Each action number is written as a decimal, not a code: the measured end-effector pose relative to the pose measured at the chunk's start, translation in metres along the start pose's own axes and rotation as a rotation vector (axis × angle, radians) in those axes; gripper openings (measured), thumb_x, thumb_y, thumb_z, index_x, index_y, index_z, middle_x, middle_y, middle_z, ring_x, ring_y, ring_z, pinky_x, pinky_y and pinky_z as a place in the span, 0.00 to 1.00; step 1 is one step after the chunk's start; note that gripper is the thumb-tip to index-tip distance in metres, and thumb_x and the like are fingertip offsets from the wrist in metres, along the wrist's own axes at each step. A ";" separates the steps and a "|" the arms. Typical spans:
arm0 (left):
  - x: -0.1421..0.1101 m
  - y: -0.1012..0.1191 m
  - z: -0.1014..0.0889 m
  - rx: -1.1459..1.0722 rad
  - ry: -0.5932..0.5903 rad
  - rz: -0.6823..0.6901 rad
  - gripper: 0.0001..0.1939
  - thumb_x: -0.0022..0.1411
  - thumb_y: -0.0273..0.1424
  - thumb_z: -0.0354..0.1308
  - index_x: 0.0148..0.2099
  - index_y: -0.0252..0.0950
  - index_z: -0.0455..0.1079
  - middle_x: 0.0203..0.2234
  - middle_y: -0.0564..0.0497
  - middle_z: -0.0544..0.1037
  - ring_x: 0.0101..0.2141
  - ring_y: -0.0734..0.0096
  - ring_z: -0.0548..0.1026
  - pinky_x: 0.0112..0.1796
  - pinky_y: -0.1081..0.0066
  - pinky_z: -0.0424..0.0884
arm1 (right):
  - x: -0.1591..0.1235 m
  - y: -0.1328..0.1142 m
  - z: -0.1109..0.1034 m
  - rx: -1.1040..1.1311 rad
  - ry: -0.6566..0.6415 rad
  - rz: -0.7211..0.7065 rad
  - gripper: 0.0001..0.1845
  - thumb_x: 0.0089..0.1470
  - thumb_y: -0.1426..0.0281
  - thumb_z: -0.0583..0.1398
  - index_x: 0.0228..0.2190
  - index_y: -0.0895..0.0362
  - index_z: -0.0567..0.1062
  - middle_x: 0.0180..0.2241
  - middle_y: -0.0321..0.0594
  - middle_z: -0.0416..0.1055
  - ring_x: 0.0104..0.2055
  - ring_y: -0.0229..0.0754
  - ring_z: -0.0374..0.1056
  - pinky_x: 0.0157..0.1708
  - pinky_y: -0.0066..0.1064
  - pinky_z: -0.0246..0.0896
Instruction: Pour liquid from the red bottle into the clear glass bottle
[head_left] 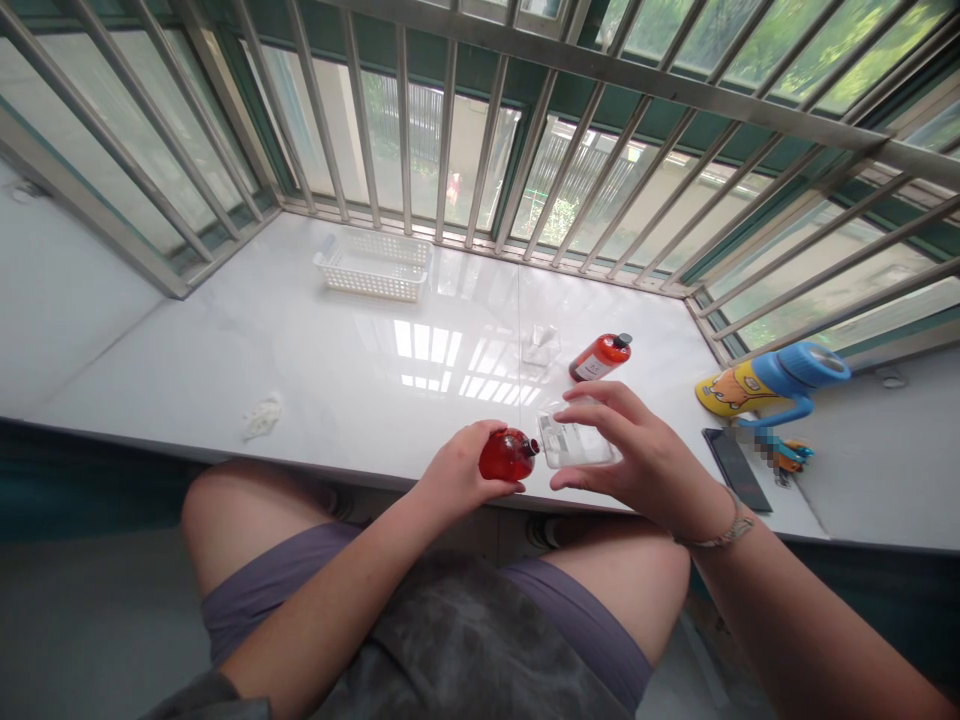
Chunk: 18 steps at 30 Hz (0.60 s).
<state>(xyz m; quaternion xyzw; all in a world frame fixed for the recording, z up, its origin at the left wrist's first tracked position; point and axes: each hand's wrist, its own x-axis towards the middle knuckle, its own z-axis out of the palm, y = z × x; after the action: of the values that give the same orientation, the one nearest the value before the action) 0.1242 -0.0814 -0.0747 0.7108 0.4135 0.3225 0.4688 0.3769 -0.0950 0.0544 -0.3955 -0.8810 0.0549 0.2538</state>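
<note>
My left hand (463, 468) is wrapped round a red bottle (507, 456), held near the counter's front edge. The bottle's dark neck points to the right, and no cap shows on it. Just right of it is my right hand (637, 450), its thumb and fingers spread in a C shape with nothing visible gripped between them. A clear plastic box (574, 446) shows between and behind those fingers; whether they touch it I cannot tell. A second red bottle (600, 358) with a black cap and white label is beyond my right hand.
On the white counter (202, 360) a white perforated basket (375, 268) is near the barred window. A crumpled tissue (262, 417) lies front left, a clear plastic piece (541, 345) mid-counter. At right are a yellow-and-blue flask (765, 380), a dark phone (736, 470) and keys (787, 458).
</note>
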 end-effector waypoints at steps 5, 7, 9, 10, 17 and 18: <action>0.000 0.001 0.000 -0.008 0.002 -0.003 0.39 0.50 0.32 0.81 0.61 0.45 0.68 0.57 0.49 0.79 0.56 0.53 0.78 0.59 0.55 0.73 | 0.001 -0.001 0.000 -0.004 0.003 0.001 0.33 0.55 0.52 0.74 0.56 0.50 0.75 0.55 0.53 0.72 0.57 0.59 0.75 0.54 0.51 0.78; 0.000 0.002 0.000 -0.011 0.000 -0.005 0.39 0.50 0.32 0.81 0.61 0.44 0.68 0.57 0.49 0.79 0.56 0.53 0.78 0.59 0.55 0.73 | 0.001 0.000 0.000 -0.005 0.001 -0.004 0.33 0.55 0.52 0.74 0.57 0.50 0.75 0.55 0.53 0.72 0.57 0.59 0.75 0.54 0.51 0.78; 0.000 0.002 0.000 -0.013 -0.001 -0.009 0.40 0.50 0.32 0.82 0.61 0.44 0.68 0.57 0.48 0.79 0.56 0.53 0.78 0.59 0.55 0.73 | 0.001 0.000 0.001 -0.001 0.007 -0.007 0.33 0.55 0.52 0.74 0.57 0.50 0.75 0.55 0.53 0.72 0.57 0.58 0.75 0.54 0.50 0.78; 0.001 0.002 0.000 -0.014 0.000 -0.009 0.40 0.50 0.32 0.82 0.61 0.44 0.68 0.57 0.48 0.79 0.56 0.53 0.78 0.59 0.55 0.73 | 0.001 0.001 0.002 0.007 0.011 -0.008 0.33 0.55 0.52 0.74 0.57 0.50 0.75 0.55 0.53 0.72 0.57 0.58 0.75 0.54 0.49 0.78; -0.001 0.001 -0.001 -0.015 0.017 -0.024 0.39 0.50 0.35 0.82 0.61 0.44 0.69 0.56 0.49 0.80 0.55 0.54 0.79 0.57 0.57 0.74 | -0.015 0.014 0.019 0.173 0.142 0.155 0.32 0.54 0.52 0.75 0.55 0.50 0.76 0.55 0.51 0.72 0.59 0.59 0.72 0.60 0.53 0.71; -0.002 0.001 -0.001 -0.014 0.020 -0.027 0.39 0.50 0.35 0.82 0.61 0.44 0.69 0.56 0.49 0.80 0.55 0.54 0.79 0.58 0.58 0.74 | -0.019 0.017 0.026 0.211 0.184 0.198 0.31 0.55 0.50 0.74 0.54 0.50 0.76 0.55 0.51 0.72 0.60 0.59 0.71 0.62 0.54 0.69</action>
<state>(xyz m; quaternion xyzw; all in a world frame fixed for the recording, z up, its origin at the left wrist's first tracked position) 0.1230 -0.0827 -0.0738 0.6987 0.4256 0.3261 0.4736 0.3863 -0.0951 0.0195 -0.4550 -0.8001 0.1357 0.3667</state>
